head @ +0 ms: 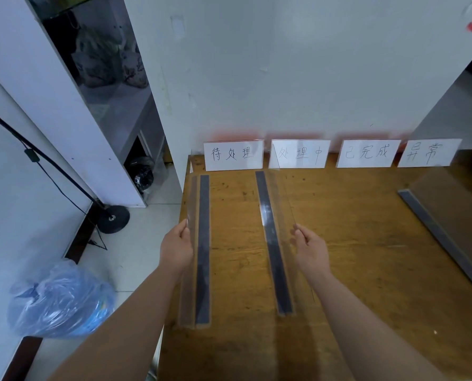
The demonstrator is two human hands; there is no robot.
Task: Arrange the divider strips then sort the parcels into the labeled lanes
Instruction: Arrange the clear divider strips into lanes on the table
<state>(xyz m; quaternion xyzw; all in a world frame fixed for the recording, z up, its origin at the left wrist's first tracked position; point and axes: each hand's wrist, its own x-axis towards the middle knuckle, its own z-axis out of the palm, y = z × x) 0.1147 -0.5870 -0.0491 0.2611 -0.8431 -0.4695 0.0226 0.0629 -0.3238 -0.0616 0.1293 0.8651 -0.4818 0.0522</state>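
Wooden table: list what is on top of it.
Four label cards against the wall; three divider strips, the left strip and middle strip pinched by the left hand and right hand. Forearms cover the near tabletop.

Even, soft indoor light — edges bowed by wide-angle distortion, slightly blurred.

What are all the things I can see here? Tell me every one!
brown wooden table: one, brown, centre and right.
clear plastic divider strips with dark grey bases: three, clear and grey, on the table.
white paper lane labels with handwritten characters: four, white, propped against the wall behind the table.
blue plastic bag: one, blue, floor at left.
black round stand base: one, black, floor beside the table.
left hand: one, pinching the leftmost strip.
right hand: one, pinching the middle strip.
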